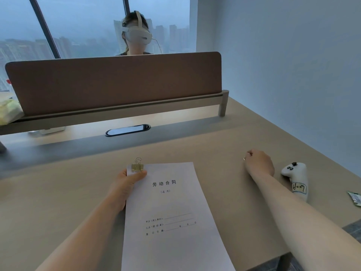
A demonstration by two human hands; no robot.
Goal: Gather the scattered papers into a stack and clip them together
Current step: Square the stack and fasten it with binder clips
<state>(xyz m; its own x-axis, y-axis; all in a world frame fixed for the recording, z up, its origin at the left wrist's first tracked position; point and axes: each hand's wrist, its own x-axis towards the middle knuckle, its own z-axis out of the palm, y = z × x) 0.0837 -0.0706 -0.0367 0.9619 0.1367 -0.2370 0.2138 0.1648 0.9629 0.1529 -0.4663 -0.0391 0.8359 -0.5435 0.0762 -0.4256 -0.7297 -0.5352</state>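
Resting on the beige desk (58, 196), a squared stack of papers (172, 218) lies lengthwise toward the person, its top sheet printed with a heading and a few form lines; a gold binder clip (138, 166) is fastened on the far left corner of the stack, its wire handles standing up beyond the paper edge. The left hand (125, 185) grips that same corner; the thumb lies on top of the sheet just beside the clip, and the remaining fingers are hidden beneath the stack. The right hand (258, 162) rests on the bare desk well apart from the papers, to their right; its fingers are curled inward into a loose fist, and whether they hold anything cannot be told; a ring shows on one finger. Just beside the right forearm lies a white controller (297, 177) carrying a hand-lettered label; a small green packet (355, 198) sits at the right edge of the view. At the back of the desk stands a brown divider panel (113, 83), with an oval cable port (128, 130) in front of it; behind the panel sits another person wearing a white headset (136, 35), before a window (82, 26).
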